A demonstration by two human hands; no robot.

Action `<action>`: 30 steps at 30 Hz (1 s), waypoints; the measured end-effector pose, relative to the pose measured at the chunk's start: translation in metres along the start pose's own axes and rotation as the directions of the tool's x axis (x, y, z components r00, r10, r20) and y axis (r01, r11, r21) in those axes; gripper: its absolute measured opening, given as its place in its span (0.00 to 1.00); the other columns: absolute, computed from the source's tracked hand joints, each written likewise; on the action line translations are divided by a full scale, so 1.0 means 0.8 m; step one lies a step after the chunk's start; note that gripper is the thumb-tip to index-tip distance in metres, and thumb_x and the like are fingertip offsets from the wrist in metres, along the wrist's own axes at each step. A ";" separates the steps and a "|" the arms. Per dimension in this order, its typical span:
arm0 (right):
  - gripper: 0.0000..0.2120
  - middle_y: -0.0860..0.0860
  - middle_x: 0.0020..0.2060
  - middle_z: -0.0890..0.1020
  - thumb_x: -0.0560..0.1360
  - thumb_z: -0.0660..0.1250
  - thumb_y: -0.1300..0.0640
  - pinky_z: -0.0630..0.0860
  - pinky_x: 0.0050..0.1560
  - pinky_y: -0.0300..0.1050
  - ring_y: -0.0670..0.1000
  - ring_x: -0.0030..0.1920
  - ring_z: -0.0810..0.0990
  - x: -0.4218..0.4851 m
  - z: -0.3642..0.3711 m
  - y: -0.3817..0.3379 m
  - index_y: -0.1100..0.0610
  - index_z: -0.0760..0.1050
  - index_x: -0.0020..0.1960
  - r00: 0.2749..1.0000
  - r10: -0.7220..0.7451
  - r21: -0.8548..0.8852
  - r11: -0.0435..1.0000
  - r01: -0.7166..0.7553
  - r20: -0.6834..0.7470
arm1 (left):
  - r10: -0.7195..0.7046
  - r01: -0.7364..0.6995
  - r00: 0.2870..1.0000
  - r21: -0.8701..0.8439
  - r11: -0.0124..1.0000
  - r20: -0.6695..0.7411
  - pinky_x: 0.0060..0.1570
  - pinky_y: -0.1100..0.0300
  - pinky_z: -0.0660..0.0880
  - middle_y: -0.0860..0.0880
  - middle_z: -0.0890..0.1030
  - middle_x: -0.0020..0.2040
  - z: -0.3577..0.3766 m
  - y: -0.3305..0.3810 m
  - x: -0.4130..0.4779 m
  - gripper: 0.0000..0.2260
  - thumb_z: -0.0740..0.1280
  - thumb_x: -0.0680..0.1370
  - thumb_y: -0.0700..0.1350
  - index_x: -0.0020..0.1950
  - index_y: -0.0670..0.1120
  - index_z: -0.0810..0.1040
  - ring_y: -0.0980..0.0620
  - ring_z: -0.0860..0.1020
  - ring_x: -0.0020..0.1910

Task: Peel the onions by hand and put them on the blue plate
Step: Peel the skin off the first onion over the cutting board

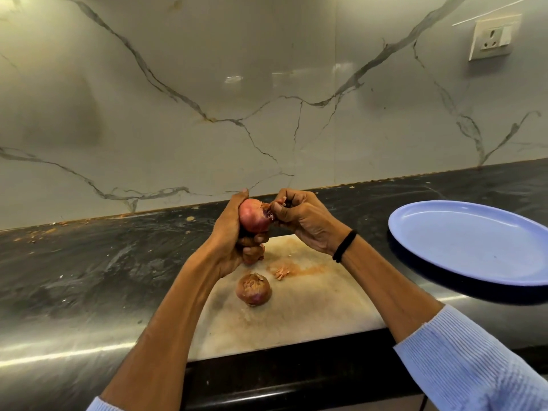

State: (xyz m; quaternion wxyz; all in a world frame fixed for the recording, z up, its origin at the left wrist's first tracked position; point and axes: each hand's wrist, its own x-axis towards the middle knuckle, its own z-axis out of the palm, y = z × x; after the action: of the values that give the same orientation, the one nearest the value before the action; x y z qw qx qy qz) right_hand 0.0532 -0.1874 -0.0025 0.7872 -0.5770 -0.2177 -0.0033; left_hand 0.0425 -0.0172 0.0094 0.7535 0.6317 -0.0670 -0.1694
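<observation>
My left hand (pixel 234 232) grips a red onion (pixel 252 217) above the cutting board (pixel 311 315), fingers curled round it from the left and underneath. My right hand (pixel 302 223) pinches the dry skin at the onion's right end between thumb and fingers. A second onion (pixel 253 289), still in its brown skin, lies on the board below my hands. A scrap of peeled skin (pixel 280 272) lies just right of it. The blue plate (pixel 474 244) sits to the right on the counter, with nothing on it.
The pale cutting board lies on a dark stone counter (pixel 89 262) against a marbled wall. Bits of onion skin are scattered along the back edge of the counter at the left. A wall socket (pixel 492 37) is at the upper right.
</observation>
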 end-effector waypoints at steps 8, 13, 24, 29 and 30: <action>0.13 0.57 0.37 0.78 0.79 0.65 0.67 0.77 0.40 0.42 0.52 0.40 0.77 0.005 0.004 0.006 0.58 0.72 0.38 0.972 -0.043 -0.198 0.980 -0.004 -0.233 | 0.496 -0.413 0.867 0.494 0.765 -0.044 0.42 0.61 0.81 0.46 0.78 0.55 0.004 -0.016 0.008 0.29 0.59 0.73 0.67 0.66 0.49 0.66 0.49 0.83 0.49; 0.12 0.55 0.36 0.79 0.79 0.65 0.68 0.77 0.39 0.43 0.53 0.39 0.78 0.002 0.007 0.005 0.59 0.74 0.38 0.988 -0.047 -0.168 0.985 0.022 -0.145 | 0.616 -0.468 0.786 0.602 0.647 -0.050 0.45 0.61 0.80 0.54 0.80 0.50 0.001 -0.014 0.008 0.18 0.57 0.78 0.63 0.59 0.52 0.73 0.61 0.81 0.45; 0.12 0.53 0.32 0.77 0.77 0.63 0.72 0.79 0.35 0.44 0.53 0.39 0.77 -0.005 0.010 0.004 0.62 0.73 0.37 0.997 0.032 0.070 0.997 -0.027 -0.065 | 0.543 -0.436 0.831 0.462 0.772 -0.123 0.32 0.58 0.74 0.38 0.82 0.41 0.000 -0.014 0.006 0.21 0.56 0.79 0.61 0.45 0.46 0.79 0.50 0.76 0.32; 0.11 0.55 0.34 0.76 0.77 0.62 0.71 0.80 0.35 0.43 0.54 0.41 0.77 -0.006 0.009 0.002 0.62 0.73 0.37 0.999 0.029 0.148 0.989 -0.025 -0.020 | 0.495 -0.407 0.852 0.378 0.832 -0.172 0.27 0.65 0.70 0.54 0.77 0.24 0.003 -0.011 0.005 0.20 0.55 0.83 0.57 0.46 0.47 0.80 0.59 0.72 0.23; 0.11 0.55 0.34 0.76 0.77 0.62 0.71 0.80 0.34 0.42 0.53 0.41 0.77 -0.005 0.008 0.002 0.62 0.73 0.38 0.999 0.033 0.152 0.988 -0.030 -0.018 | 0.490 -0.406 0.854 0.363 0.838 -0.174 0.26 0.64 0.68 0.55 0.74 0.22 0.004 -0.012 0.005 0.21 0.55 0.84 0.57 0.46 0.46 0.81 0.58 0.70 0.22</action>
State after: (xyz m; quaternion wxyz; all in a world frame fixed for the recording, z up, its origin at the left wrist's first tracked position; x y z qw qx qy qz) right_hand 0.0478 -0.1819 -0.0038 0.8308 -0.5190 -0.2001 0.0195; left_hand 0.0437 -0.0233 0.0003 0.6641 0.7260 -0.1408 0.1102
